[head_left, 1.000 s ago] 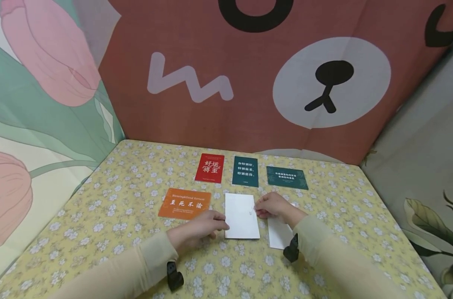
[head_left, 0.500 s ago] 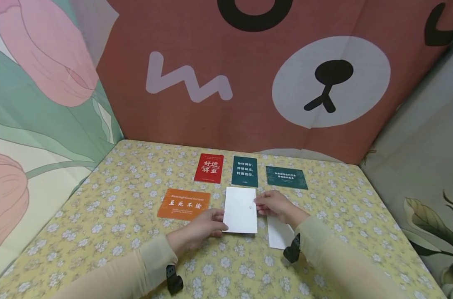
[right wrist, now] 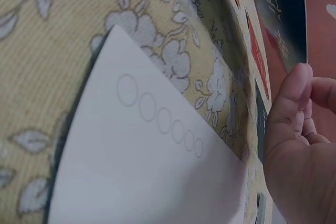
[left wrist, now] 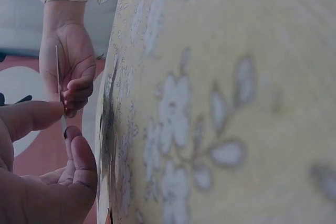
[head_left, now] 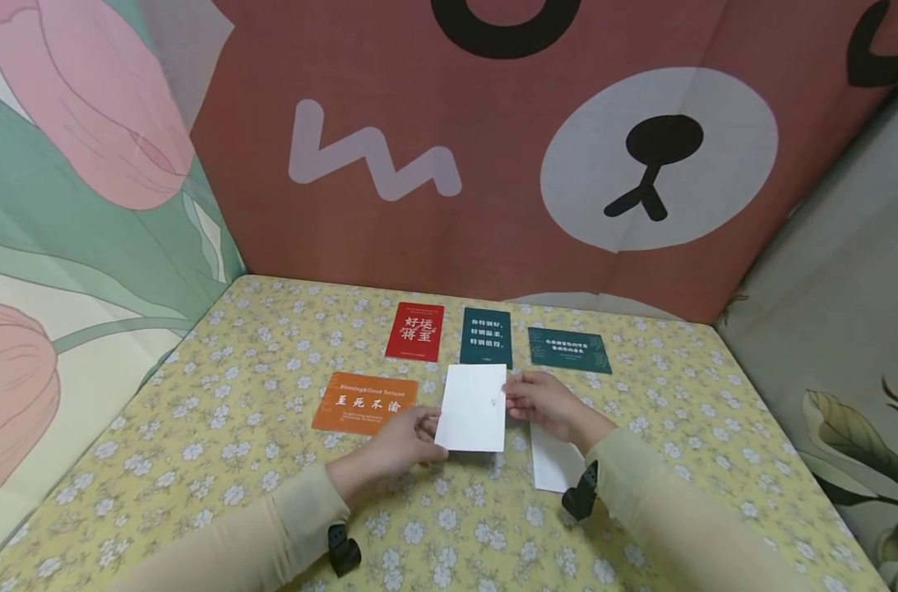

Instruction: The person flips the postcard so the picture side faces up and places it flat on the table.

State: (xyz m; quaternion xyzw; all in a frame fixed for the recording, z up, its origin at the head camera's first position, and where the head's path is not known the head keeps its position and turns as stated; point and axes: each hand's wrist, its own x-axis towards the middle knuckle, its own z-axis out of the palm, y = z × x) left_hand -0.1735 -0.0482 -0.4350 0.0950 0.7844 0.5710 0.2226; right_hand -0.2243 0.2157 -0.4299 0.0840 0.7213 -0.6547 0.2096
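Note:
A card (head_left: 473,407) is held between both hands in the head view, raised and tilted over the table, its white side facing the head camera. My left hand (head_left: 399,441) pinches its left edge; the left wrist view shows the card (left wrist: 58,72) edge-on between thumb and fingertip. With thumb and fingers my right hand (head_left: 547,403) pinches the right edge. In the right wrist view the card's other face (right wrist: 283,17) is dark blue with gold writing. A second card (head_left: 555,462) lies white side up below the right hand, partly covered by it, with printed circles at one end.
Beyond the hands, a red card (head_left: 414,332), a dark green card (head_left: 486,335) and a sideways dark green card (head_left: 570,350) lie in a row. An orange card (head_left: 360,401) lies left of the held one. The flowered tablecloth (head_left: 234,493) meets printed cloth walls.
Both hands have lifted the white-sided card off the table and moved it slightly away from the body, tilting it. The other cards have stayed in place.

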